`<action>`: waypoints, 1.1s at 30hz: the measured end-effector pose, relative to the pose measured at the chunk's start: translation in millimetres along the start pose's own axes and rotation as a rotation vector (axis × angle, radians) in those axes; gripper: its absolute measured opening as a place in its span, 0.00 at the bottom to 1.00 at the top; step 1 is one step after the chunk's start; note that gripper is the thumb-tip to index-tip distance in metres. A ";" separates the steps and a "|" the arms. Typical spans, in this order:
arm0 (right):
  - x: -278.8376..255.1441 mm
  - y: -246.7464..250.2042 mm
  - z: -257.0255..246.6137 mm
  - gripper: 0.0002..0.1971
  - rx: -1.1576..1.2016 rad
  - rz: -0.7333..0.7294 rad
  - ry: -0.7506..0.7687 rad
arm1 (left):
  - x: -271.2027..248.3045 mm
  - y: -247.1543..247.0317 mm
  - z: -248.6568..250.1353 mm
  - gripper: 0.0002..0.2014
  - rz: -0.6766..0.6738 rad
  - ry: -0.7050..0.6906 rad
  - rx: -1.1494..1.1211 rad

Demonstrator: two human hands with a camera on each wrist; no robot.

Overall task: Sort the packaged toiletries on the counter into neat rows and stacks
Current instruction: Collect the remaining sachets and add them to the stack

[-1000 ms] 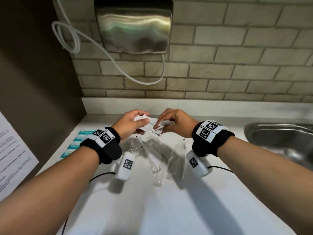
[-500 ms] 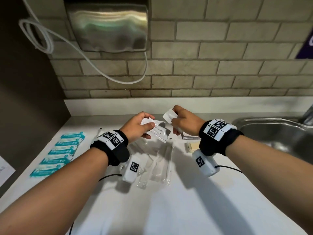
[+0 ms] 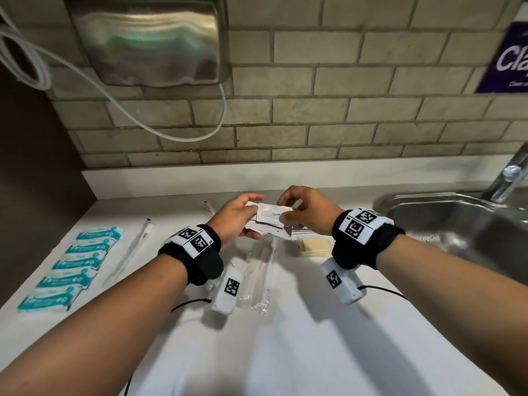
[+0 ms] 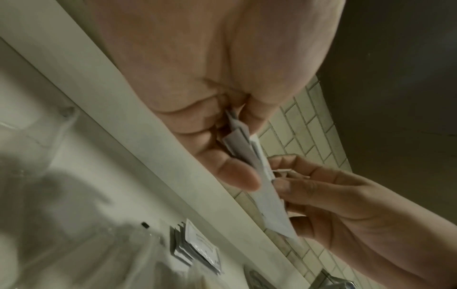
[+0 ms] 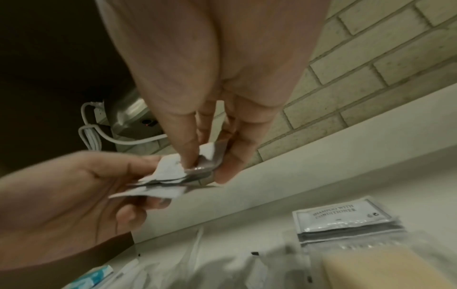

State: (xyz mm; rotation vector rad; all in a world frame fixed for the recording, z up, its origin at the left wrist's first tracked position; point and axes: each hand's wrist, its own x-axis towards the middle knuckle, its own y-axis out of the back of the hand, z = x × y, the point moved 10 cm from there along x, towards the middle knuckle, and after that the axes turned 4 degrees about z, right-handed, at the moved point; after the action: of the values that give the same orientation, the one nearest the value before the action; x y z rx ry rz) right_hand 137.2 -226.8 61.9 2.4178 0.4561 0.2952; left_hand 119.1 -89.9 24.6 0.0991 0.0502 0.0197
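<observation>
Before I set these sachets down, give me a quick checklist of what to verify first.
1. Left hand holds the sachets: ok.
2. Right hand pinches the top sachet: ok.
3. Sachet edges squared up: not ok, they fan out in the right wrist view.
4. Shampoo stack on the counter is tidy: ok.
5. Blue packets sit in a row: ok.
6. Sachet count in hand: cannot tell.
</observation>
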 end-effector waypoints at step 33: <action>-111.6 -56.3 112.3 0.17 -0.839 -0.336 -0.212 | -65.9 -143.6 -88.5 0.16 -0.431 -0.138 1.454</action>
State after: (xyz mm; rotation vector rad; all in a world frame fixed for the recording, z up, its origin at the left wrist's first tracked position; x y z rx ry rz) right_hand 57.2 -293.0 -70.3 1.5069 0.5039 0.0531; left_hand 51.2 -225.4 -74.4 1.5392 -0.0627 -0.4636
